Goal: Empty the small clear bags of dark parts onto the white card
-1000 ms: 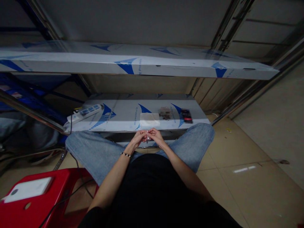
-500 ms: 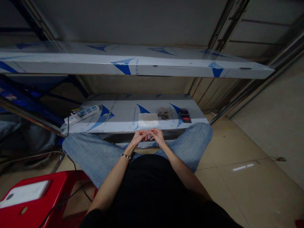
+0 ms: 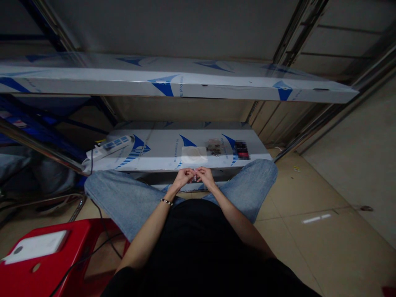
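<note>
My left hand [image 3: 182, 177] and my right hand [image 3: 205, 176] meet in front of me, just over the front edge of a low shelf [image 3: 161, 152] wrapped in white and blue film. Both pinch a tiny object [image 3: 194, 178] between their fingertips; it is too small to name. A beaded bracelet [image 3: 166, 201] circles my left wrist. On the shelf just beyond the hands lies a clear plastic bag [image 3: 194, 155], with a heap of small dark parts [image 3: 213, 147] and a small black and red item [image 3: 242, 149] to its right.
A white power strip [image 3: 108, 147] lies at the shelf's left end, its cable running down past my knee. An upper shelf [image 3: 173, 82] overhangs. A red stool [image 3: 46, 260] with a white device [image 3: 37, 246] stands at lower left. Tiled floor [image 3: 324, 222] spreads right.
The hands stay together pinching the tiny object, with only slight finger movement. The view shifts a little.
</note>
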The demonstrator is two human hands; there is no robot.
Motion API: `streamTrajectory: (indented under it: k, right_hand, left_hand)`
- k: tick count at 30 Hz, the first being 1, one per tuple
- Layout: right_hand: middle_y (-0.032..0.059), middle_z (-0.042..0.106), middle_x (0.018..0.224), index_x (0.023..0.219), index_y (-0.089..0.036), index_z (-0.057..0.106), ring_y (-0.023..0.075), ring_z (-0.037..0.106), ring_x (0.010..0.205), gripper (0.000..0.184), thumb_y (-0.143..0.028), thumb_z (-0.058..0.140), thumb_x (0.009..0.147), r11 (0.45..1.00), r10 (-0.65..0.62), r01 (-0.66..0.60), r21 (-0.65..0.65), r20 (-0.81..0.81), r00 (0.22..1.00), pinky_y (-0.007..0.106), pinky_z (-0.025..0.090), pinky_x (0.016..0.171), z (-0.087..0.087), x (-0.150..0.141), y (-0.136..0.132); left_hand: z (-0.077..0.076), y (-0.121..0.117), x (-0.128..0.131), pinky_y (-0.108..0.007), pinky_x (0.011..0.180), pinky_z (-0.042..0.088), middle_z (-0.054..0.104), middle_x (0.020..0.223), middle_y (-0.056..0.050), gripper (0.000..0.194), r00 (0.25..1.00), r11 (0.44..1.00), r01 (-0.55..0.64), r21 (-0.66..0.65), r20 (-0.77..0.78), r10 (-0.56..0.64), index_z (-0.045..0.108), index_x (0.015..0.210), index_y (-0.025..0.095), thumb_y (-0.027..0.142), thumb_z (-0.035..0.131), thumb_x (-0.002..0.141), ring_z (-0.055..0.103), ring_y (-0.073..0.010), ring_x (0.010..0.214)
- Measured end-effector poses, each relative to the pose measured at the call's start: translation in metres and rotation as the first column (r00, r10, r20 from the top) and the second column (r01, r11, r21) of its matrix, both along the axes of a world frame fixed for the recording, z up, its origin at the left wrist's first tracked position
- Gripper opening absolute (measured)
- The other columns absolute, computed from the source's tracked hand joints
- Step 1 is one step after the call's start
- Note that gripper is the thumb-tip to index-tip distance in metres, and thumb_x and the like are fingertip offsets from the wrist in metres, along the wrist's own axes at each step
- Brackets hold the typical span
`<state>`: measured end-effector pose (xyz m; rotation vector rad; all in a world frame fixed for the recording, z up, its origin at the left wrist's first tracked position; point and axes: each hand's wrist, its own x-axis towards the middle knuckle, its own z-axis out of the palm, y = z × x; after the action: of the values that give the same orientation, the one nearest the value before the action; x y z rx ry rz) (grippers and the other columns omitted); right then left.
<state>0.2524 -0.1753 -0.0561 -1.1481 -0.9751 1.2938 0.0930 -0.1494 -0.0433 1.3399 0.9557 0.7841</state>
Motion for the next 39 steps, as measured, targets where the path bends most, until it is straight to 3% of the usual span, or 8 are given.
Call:
streamTrajectory:
  k: [7,13,20,27,30,34,37,39]
  right_hand:
    - [0.0016,0.069,0.065,0.080,-0.016,0.071,0.0130,0.064,0.052,0.034,-0.046,0.082,0.068,0.999,0.017,-0.016,-0.040,0.021,1.000,0.017,0.049,0.038,-0.006,0.002,0.002]
    - [0.0015,0.070,0.065,0.077,-0.017,0.070,0.0130,0.064,0.054,0.029,-0.043,0.081,0.070,0.997,0.072,-0.069,-0.043,0.074,0.995,0.016,0.046,0.038,-0.006,0.002,0.001]
    - [-0.0029,0.061,0.054,0.068,-0.020,0.063,0.0107,0.056,0.043,0.017,-0.033,0.074,0.071,0.998,0.061,-0.056,-0.036,0.157,0.986,0.017,0.037,0.039,-0.008,0.003,0.002]
    - [-0.0059,0.047,0.053,0.059,-0.023,0.052,0.0115,0.044,0.054,0.019,-0.017,0.068,0.067,0.987,-0.151,0.113,0.111,0.449,0.881,0.019,0.034,0.049,-0.005,0.009,0.001]
    - [-0.0049,0.054,0.065,0.076,-0.025,0.058,0.0139,0.050,0.063,0.014,-0.020,0.068,0.068,0.987,-0.144,0.098,0.128,0.427,0.893,0.020,0.039,0.055,-0.002,0.012,0.001]
    - [-0.0046,0.059,0.079,0.102,-0.028,0.058,0.0142,0.054,0.067,0.041,-0.015,0.066,0.064,0.989,-0.109,0.064,0.130,0.382,0.918,0.021,0.043,0.057,0.001,0.015,-0.002]
    - [-0.0045,0.058,0.077,0.100,-0.027,0.058,0.0136,0.056,0.064,0.039,-0.013,0.060,0.064,0.980,-0.170,0.124,0.153,0.346,0.923,0.020,0.044,0.055,0.001,0.018,-0.002]
    - [-0.0057,0.057,0.072,0.095,-0.026,0.057,0.0127,0.056,0.057,0.031,-0.017,0.058,0.065,0.983,-0.170,0.144,0.115,0.261,0.950,0.020,0.045,0.050,-0.001,0.019,0.000]
  left_hand:
    - [-0.009,0.002,0.001,-0.019,0.046,0.033,0.056,0.052,0.002,0.021,0.997,0.995,-0.005,0.097,-0.081,0.013,0.066,0.079,0.014,0.035,0.067,0.080,0.046,-0.0087,0.043]
    - [-0.005,-0.001,0.001,-0.020,0.054,0.035,0.059,0.058,0.001,0.018,0.985,0.966,0.014,0.258,-0.171,0.032,0.063,0.072,0.016,0.032,0.065,0.079,0.049,-0.0104,0.052]
    - [0.000,-0.004,0.004,-0.021,0.057,0.034,0.058,0.059,0.002,0.009,0.956,0.948,-0.013,0.317,-0.273,0.104,0.062,0.069,0.017,0.024,0.061,0.075,0.049,-0.0117,0.055]
    - [0.009,-0.009,0.012,-0.023,0.061,0.032,0.057,0.061,0.002,0.010,0.876,0.885,-0.040,0.463,-0.411,0.255,0.060,0.066,0.018,0.020,0.060,0.076,0.048,-0.0126,0.058]
    - [0.014,-0.014,0.014,-0.023,0.062,0.032,0.058,0.063,0.001,0.010,0.910,0.885,-0.050,0.463,-0.344,0.232,0.062,0.069,0.019,0.023,0.060,0.078,0.049,-0.0134,0.060]
    - [0.025,-0.022,0.011,-0.024,0.062,0.031,0.055,0.060,0.001,0.010,0.889,0.848,-0.169,0.502,-0.294,0.351,0.060,0.067,0.020,0.022,0.062,0.076,0.046,-0.0140,0.059]
    - [0.029,-0.020,0.006,-0.025,0.063,0.032,0.053,0.059,0.001,0.010,0.809,0.787,-0.295,0.542,-0.296,0.507,0.057,0.066,0.020,0.021,0.060,0.076,0.045,-0.0138,0.059]
    - [0.026,-0.015,0.003,-0.024,0.064,0.035,0.054,0.060,0.001,0.010,0.793,0.790,-0.328,0.518,-0.304,0.528,0.057,0.067,0.020,0.021,0.060,0.077,0.048,-0.0135,0.060]
